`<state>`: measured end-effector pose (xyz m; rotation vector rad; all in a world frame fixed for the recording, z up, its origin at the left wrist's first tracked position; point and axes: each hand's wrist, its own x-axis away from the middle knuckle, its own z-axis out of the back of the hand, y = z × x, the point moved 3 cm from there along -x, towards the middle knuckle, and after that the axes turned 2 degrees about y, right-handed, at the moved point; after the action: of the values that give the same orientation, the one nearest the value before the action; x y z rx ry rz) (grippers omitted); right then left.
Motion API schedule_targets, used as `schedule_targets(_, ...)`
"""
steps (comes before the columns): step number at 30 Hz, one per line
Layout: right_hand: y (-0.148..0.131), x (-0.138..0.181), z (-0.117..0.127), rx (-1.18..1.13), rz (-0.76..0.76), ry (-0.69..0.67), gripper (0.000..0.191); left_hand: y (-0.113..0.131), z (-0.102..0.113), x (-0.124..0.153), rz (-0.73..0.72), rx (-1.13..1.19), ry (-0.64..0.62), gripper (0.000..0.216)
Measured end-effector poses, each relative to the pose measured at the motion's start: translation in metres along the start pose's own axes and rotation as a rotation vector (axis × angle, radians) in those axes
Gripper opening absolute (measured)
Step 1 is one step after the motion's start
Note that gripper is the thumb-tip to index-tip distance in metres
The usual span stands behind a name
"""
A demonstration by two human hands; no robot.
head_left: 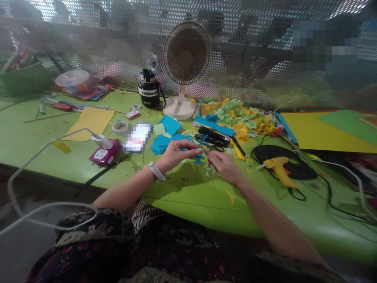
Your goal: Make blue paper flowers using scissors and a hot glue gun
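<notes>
My left hand (178,153), with a pale watch band on its wrist, is closed in a pinch at a small piece of blue paper (202,139). Close beside it, my right hand (221,164) is curled shut, its fingertips nearly meeting the left ones. Something thin and dark shows between the two hands, too small to name. Left of the fingers lies a pile of cut blue paper squares (161,144). Under and around the hands are small paper scraps (209,171). A black stapler (213,135) rests just behind them.
A yellow glue gun (279,171) with a cord lies right. Behind stand a fan (180,108), a black bottle (149,92) and a heap of green and yellow paper pieces (232,114). Left are a phone (138,136), a tape roll (120,127) and a purple power socket (105,153) with a cable.
</notes>
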<state>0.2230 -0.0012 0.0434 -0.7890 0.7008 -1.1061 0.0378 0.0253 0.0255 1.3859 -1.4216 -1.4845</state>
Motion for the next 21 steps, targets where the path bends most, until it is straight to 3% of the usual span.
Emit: schedule_targets(21, -0.0032, 0.0038, -0.0045, -0.007, 0.009, -0.084, 0.051, 0.0050, -0.0067, 0.0023, 0.148, 0.148, -0.016, 0.034)
